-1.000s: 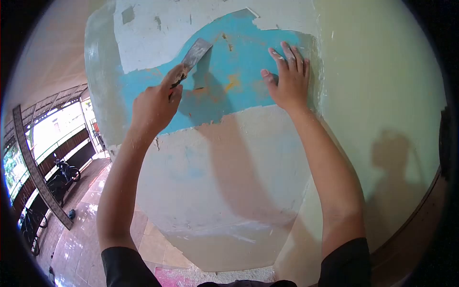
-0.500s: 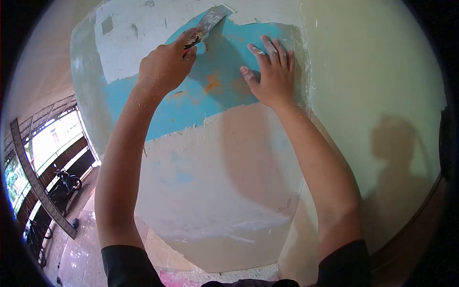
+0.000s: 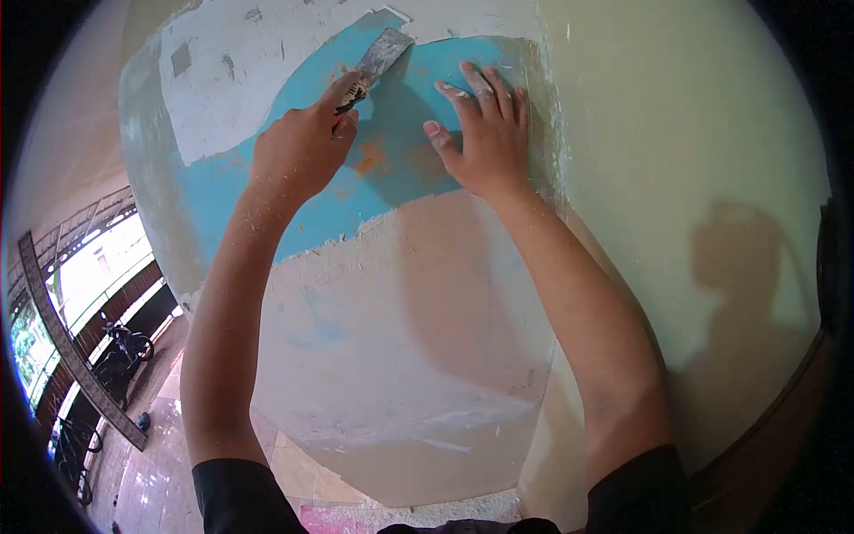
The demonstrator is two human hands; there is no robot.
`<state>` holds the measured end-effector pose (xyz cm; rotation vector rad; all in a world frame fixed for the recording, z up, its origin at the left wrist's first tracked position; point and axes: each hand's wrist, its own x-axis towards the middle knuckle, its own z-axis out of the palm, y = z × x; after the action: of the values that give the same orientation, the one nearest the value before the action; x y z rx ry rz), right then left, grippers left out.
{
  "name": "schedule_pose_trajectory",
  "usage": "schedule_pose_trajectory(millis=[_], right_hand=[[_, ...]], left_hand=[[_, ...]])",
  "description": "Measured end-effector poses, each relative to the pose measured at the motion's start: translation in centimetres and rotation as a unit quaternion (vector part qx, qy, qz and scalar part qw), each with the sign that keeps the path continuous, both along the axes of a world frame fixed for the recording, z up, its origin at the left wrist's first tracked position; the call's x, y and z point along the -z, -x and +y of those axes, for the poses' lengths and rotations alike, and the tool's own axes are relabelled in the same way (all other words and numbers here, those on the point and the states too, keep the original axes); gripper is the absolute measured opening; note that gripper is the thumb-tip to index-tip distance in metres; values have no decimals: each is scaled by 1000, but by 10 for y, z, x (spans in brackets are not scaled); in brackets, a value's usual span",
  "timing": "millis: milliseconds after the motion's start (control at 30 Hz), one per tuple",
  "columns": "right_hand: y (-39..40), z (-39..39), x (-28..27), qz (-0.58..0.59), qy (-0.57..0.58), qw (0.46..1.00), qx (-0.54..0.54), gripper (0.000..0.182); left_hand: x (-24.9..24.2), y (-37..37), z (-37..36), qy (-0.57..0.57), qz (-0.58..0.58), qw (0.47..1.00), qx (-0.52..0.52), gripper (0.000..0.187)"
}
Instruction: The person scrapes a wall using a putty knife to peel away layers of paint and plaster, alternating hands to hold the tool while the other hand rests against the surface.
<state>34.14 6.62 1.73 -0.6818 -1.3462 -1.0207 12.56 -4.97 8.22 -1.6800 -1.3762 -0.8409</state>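
My left hand (image 3: 301,153) is closed around the handle of a scraper (image 3: 386,53), whose flat metal blade points up and to the right. The blade lies over a bare blue patch (image 3: 311,209) of wall, just below the ragged edge of a white coating (image 3: 227,84). At that edge a small lifted strip (image 3: 398,13) of the coating sticks out. To the right, my right hand (image 3: 491,147) rests on the blue patch with fingers spread, whitish dust on the fingertips. Orange-brown stains mark the blue between the hands.
A pale green wall (image 3: 676,133) meets the scraped wall at a corner on my right. White debris (image 3: 445,507) lies on the floor at the wall's foot. On the far left are a post (image 3: 80,347), a parked motorcycle (image 3: 124,347) and a bicycle (image 3: 76,449).
The scraper blade has come down, away from the white coating's edge. My right hand stays spread on the wall. The whole view has shifted slightly.
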Motion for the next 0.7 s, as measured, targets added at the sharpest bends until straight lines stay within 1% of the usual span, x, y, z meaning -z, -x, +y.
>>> schedule_pose_trajectory(millis=[333,467,533,633,700], right_hand=[[1,-2,0,5,5,1000,-18,51],[2,-2,0,2,6,1000,-8,52],[2,-2,0,2,9,1000,-11,52],[3,-1,1,2,9,1000,-7,53],[2,0,0,1,7,1000,1,53]], left_hand=[[-10,-4,-2,-19,35,999,-35,47],[-18,-9,-11,7,23,999,-30,46],[-23,-8,-10,0,43,998,-41,44],[-28,-7,-9,-4,63,997,-46,50],[-30,-9,-12,3,62,997,-45,49]])
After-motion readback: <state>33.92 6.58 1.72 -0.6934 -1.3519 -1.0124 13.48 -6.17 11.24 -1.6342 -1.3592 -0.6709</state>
